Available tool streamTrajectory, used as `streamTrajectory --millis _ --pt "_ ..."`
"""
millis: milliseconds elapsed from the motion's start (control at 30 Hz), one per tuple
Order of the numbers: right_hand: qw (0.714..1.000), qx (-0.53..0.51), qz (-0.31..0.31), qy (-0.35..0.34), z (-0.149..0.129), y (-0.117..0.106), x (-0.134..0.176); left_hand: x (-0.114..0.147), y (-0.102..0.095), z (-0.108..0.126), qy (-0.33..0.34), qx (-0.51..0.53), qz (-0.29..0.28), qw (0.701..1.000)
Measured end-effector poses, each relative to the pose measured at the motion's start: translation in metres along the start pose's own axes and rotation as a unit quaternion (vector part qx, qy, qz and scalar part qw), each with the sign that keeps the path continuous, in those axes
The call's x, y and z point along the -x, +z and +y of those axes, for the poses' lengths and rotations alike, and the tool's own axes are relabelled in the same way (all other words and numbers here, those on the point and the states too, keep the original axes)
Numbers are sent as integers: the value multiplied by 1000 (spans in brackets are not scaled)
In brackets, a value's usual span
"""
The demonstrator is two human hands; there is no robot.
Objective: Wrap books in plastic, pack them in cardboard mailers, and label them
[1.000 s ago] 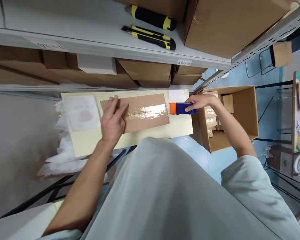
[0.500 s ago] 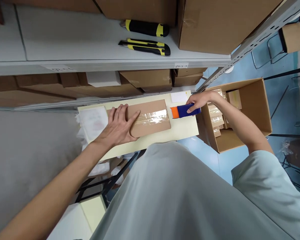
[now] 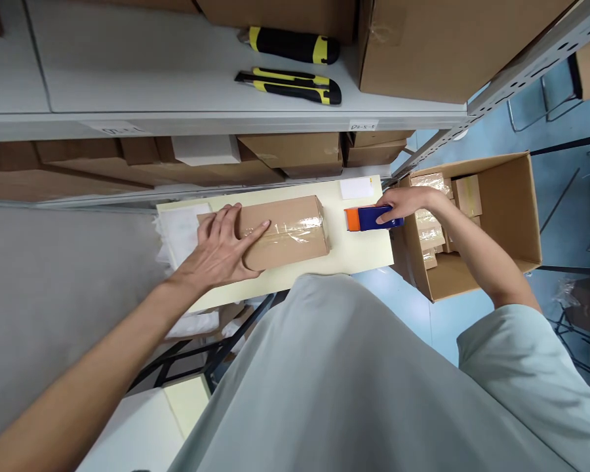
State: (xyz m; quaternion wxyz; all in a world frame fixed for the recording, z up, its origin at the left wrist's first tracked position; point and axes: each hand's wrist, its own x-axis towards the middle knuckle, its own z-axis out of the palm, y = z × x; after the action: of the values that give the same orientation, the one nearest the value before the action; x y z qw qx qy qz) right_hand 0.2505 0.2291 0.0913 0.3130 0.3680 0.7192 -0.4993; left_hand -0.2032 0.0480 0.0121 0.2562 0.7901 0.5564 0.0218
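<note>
A brown cardboard box (image 3: 290, 233) with shiny clear tape along its top lies on a cream board (image 3: 358, 252). My left hand (image 3: 226, 242) grips the box's left end, with the thumb over its top and the fingers near the far edge. To the right of the box, my right hand (image 3: 398, 202) is closed around a blue tape dispenser (image 3: 368, 218) with an orange end, held low over the board. The orange end points at the box, with a gap between. White wrapping sheets (image 3: 179, 229) lie partly under my left hand.
A large open carton (image 3: 509, 210) with several small taped boxes (image 3: 430, 226) stands at the right. Two box cutters (image 3: 295, 46) lie on the shelf (image 3: 142, 72) ahead. Cartons (image 3: 295, 151) fill the lower shelf. A white label (image 3: 356, 188) is on the board.
The box has slid a little left under my left hand, and its right end face now shows. My right hand and the tape dispenser have shifted slightly right, widening the gap.
</note>
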Motion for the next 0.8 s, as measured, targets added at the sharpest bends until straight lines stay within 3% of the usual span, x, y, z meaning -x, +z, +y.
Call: streamTrajectory --millis 133,267,467,567,667,800 --pt "989 77 88 90 -34 31 -12 1 -1 3 -1 1 0 1000" --pt "972 75 177 135 -75 77 -35 3 2 1 20 20 22 999" --pt "945 35 233 226 -116 122 -61 13 3 -14 40 1 18 999" --pt "933 35 269 237 -131 126 -49 20 4 -17 53 -8 13 998" --pt "912 33 336 233 -157 116 -30 22 -5 -5 84 1 34 996" --pt "878 75 450 143 -211 82 -25 7 -43 25 151 3 147 978"
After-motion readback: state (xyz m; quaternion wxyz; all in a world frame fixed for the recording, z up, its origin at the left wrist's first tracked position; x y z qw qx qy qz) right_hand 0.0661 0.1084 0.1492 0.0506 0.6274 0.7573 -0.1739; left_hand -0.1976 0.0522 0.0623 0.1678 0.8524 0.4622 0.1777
